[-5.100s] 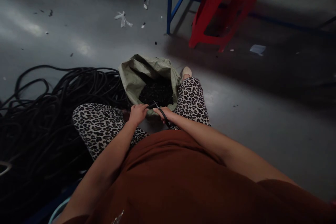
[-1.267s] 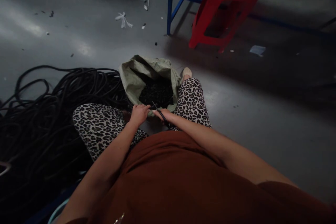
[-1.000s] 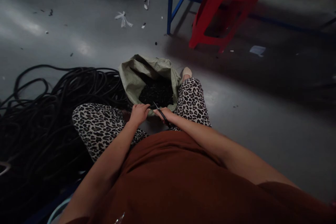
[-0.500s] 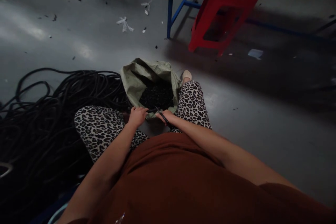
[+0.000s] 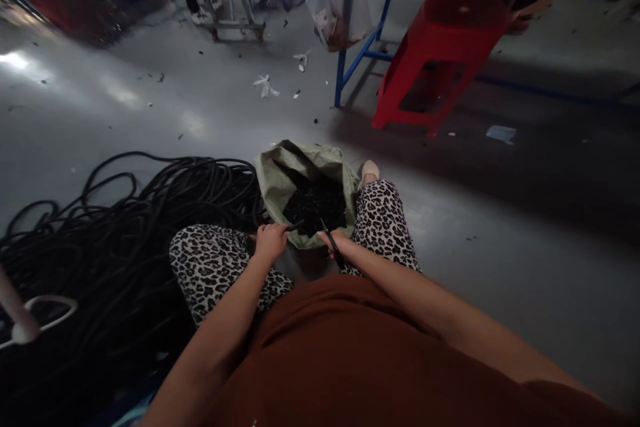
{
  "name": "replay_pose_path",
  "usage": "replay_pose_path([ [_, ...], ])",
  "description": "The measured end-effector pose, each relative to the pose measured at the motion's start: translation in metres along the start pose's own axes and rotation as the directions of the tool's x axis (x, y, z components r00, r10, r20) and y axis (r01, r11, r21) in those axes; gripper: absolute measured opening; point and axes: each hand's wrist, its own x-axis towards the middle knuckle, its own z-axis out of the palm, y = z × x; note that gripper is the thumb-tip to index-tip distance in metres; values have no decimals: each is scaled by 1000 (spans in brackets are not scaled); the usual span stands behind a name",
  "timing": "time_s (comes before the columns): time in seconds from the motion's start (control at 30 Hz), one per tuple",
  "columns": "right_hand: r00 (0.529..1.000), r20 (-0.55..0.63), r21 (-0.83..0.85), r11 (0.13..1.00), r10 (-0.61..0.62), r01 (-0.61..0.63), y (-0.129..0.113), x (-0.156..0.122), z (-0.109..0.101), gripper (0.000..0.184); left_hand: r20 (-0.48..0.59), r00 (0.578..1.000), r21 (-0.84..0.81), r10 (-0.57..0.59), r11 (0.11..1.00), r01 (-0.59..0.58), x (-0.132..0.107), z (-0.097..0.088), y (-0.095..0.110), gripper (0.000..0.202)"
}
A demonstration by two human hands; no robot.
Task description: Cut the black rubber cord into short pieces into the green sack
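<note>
My left hand is closed round a black cord, whose short end sticks out to the right over the near rim of a pale green woven sack. Dark cut bits fill part of the sack. In my right hand is a pair of black-handled scissors, blades pointing up over the sack's rim, a small gap from the cord's end. The sack stands between my knees. To the left lies a large tangled heap of black cord on the floor.
A red plastic stool stands ahead to the right, beside a blue metal frame with a clear plastic bag hanging at it. A metal trolley and a person's feet are farther back. Scraps litter the grey floor.
The view has tilted up, showing more of the room ahead. The scissors and the cord's end, close together before, now have a wider gap between them.
</note>
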Motion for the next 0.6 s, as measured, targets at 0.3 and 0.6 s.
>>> replay_pose_path([
  [0.3,998,31,77,995,63,-66,1,8,9,39,-158,964,-45,-215,977,210,-26,-50,-59,36],
  [0.6,995,-98,-20,1000,-8,6,-5,6,-4,44,-75,996,-186,58,980,-71,-35,-54,-34,33],
])
